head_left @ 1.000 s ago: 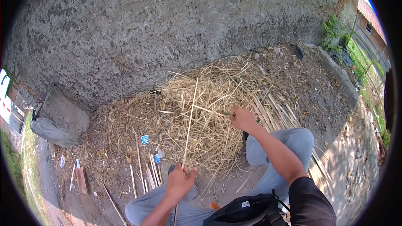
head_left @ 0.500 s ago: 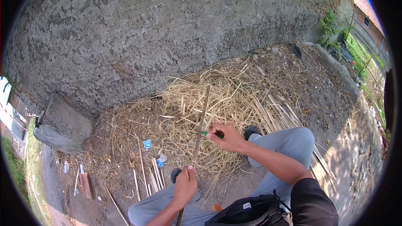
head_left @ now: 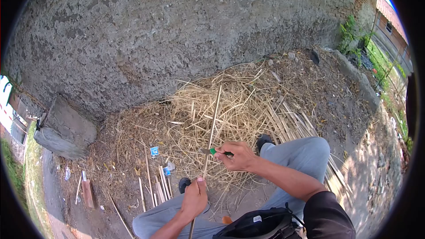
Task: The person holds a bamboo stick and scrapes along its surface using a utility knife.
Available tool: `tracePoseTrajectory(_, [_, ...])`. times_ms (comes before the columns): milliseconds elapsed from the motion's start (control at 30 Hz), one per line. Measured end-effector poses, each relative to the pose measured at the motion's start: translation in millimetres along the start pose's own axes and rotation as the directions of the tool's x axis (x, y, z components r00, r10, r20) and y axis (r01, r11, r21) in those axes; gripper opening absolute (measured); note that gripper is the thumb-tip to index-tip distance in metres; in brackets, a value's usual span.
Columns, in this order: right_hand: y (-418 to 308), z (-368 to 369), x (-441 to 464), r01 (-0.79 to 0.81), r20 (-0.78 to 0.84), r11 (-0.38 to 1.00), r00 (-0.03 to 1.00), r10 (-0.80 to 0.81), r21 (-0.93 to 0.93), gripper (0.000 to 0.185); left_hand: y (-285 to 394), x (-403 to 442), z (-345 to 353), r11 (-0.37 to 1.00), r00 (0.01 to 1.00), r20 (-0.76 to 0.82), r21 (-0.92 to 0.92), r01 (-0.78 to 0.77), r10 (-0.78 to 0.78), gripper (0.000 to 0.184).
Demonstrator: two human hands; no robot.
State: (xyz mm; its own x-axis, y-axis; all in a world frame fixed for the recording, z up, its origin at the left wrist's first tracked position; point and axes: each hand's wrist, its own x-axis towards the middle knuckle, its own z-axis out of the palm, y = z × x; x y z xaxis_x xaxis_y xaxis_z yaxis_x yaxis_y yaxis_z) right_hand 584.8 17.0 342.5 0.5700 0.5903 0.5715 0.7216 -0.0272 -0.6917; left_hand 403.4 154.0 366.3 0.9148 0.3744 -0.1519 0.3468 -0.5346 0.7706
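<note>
My left hand [head_left: 195, 198] is closed round the lower part of a long, thin bamboo strip [head_left: 215, 117], which points up and away from me. In my right hand [head_left: 237, 156] is a knife with a green handle [head_left: 213, 151]. Its short blade lies against the strip a little above my left hand. The strip's narrow pale side faces up. A heap of curly bamboo shavings [head_left: 239, 102] spreads on the ground beneath the strip.
Split bamboo strips [head_left: 290, 124] lie at the right, partly under my leg, with more slats [head_left: 164, 186] at the left. A rough wall [head_left: 177, 31] rises ahead. A stone block [head_left: 68, 128] stands left. A blue packet [head_left: 154, 151] lies on the ground.
My right hand has drawn the knife down the strip, closer to my left hand. The strip has turned from its broad brown face to its narrow pale side.
</note>
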Motion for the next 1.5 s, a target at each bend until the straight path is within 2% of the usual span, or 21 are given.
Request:
tracePoseTrajectory(33, [2.2, 1.9, 0.6, 0.074, -0.056, 0.997, 0.996, -0.075, -0.019, 0.019, -2.9, -1.3, 0.8, 1.0, 1.0, 0.005, -0.024, 0.015, -0.015, 0.047])
tracePoseTrajectory(133, [-1.3, -1.5, 4.5, -0.018, -0.075, 0.998, 0.997, 0.013, -0.059, 0.019, -6.2, -3.2, 2.2, 1.0, 1.0, -0.012, -0.018, -0.009, 0.008, 0.048])
tracePoseTrajectory(233, [-0.8, -9.2, 6.6, 0.005, -0.014, 0.993, 1.0, -0.007, -0.121, 0.018, 0.8, -6.5, 1.4, 0.999, 1.0, 0.006, 0.036, -0.002, 0.002, 0.048])
tracePoseTrajectory(367, [8.1, -4.1, 8.3, 0.028, -0.113, 0.99, 0.993, -0.043, -0.136, 0.018, 3.9, -8.1, 2.7, 1.0, 1.0, -0.013, -0.004, 0.021, -0.021, 0.048])
tracePoseTrajectory(400, [18.2, -8.8, 11.3, 0.025, -0.115, 0.991, 0.993, -0.041, -0.134, 0.018, 8.2, -13.2, 2.4, 0.998, 0.996, 0.069, 0.0, 0.061, -0.061, 0.047])
tracePoseTrajectory(433, [36.7, -19.4, 16.6, -0.106, -0.174, 0.981, 0.982, 0.077, -0.161, 0.019, 13.0, -17.3, 2.5, 0.995, 0.984, 0.147, 0.007, 0.098, -0.098, 0.046])
tracePoseTrajectory(467, [51.8, -29.6, 22.4, -0.237, -0.241, 0.955, 0.951, 0.192, -0.177, 0.019, 15.1, -23.0, 4.2, 0.996, 0.985, 0.147, 0.014, 0.093, -0.094, 0.046])
tracePoseTrajectory(500, [62.0, -41.6, 27.9, -0.238, -0.251, 0.955, 0.949, 0.191, -0.176, 0.019, 15.3, -30.8, 8.4, 0.996, 0.982, 0.169, 0.009, 0.086, -0.086, 0.045])
tracePoseTrajectory(567, [74.7, -64.4, 30.5, -0.347, -0.208, 0.911, 0.93, 0.303, -0.223, 0.022, 18.1, -36.6, 8.2, 0.997, 0.976, 0.204, -0.009, 0.078, -0.074, 0.045])
tracePoseTrajectory(700, [93.2, -62.6, 28.2, -0.311, -0.232, 0.927, 0.937, 0.262, -0.209, 0.025, 20.8, -31.7, 2.8, 0.995, 0.969, 0.225, 0.02, 0.097, -0.099, 0.045])
tracePoseTrajectory(767, [128.5, -71.8, 26.6, -0.631, -0.344, 0.731, 0.767, 0.541, -0.259, 0.027, 19.7, -34.6, 3.7, 0.996, 0.971, 0.221, 0.045, 0.08, -0.088, 0.045])
tracePoseTrajectory(833, [184.4, -105.4, 3.6, -0.788, -0.378, 0.559, 0.615, 0.692, -0.259, 0.02, 15.9, -30.6, -1.1, 0.991, 0.984, 0.172, 0.135, 0.02, -0.043, 0.045])
tracePoseTrajectory(867, [200.7, -101.3, 1.0, -0.786, -0.384, 0.563, 0.617, 0.687, -0.256, 0.02, 11.9, -23.8, -7.4, 0.99, 0.985, 0.168, 0.137, 0.013, -0.036, 0.045])
tracePoseTrajectory(933, [217.7, -90.3, -11.3, -0.806, -0.285, 0.58, 0.586, 0.758, -0.115, 0.021, -1.7, -9.3, -21.1, 0.99, 0.995, 0.071, 0.128, 0.058, -0.068, 0.045])
tracePoseTrajectory(1000, [171.4, -69.4, -2.4, -0.791, -0.021, 0.581, 0.596, 0.803, -0.193, 0.023, -9.3, 2.4, -22.0, 0.987, 0.997, 0.029, 0.15, 0.06, -0.065, 0.044])
tracePoseTrajectory(1067, [137.8, -49.1, 3.0, -0.763, 0.119, 0.593, 0.584, 0.803, -0.258, 0.024, -10.4, 11.4, -19.0, 0.976, 0.998, -0.064, 0.215, 0.032, -0.019, 0.041])
tracePoseTrajectory(1200, [107.5, -26.9, 6.6, -0.645, 0.153, 0.69, 0.685, 0.713, -0.328, 0.026, -11.7, 18.0, -16.5, 0.967, 0.993, -0.111, 0.248, 0.062, -0.036, 0.039])
tracePoseTrajectory(1267, [98.1, -24.8, 9.1, -0.645, 0.116, 0.744, 0.737, 0.666, -0.175, 0.025, -8.3, 15.7, -16.2, 0.978, 0.992, -0.108, 0.19, 0.089, -0.069, 0.037])
tracePoseTrajectory(1300, [93.1, -26.0, 12.1, -0.644, 0.117, 0.745, 0.737, 0.665, -0.175, 0.025, -9.2, 15.1, -14.8, 0.978, 0.992, -0.109, 0.19, 0.089, -0.07, 0.037])
tracePoseTrajectory(1367, [78.1, -30.7, 16.7, -0.58, 0.062, 0.811, 0.809, 0.584, -0.074, 0.022, -14.3, 13.8, -11.1, 0.983, 0.991, -0.132, 0.178, 0.033, -0.009, 0.031])
tracePoseTrajectory(1500, [40.9, -40.1, 22.0, -0.537, 0.051, 0.843, 0.843, 0.536, 0.031, 0.022, -15.9, 13.3, -8.1, 0.985, 0.993, -0.12, 0.17, 0.016, 0.005, 0.03])
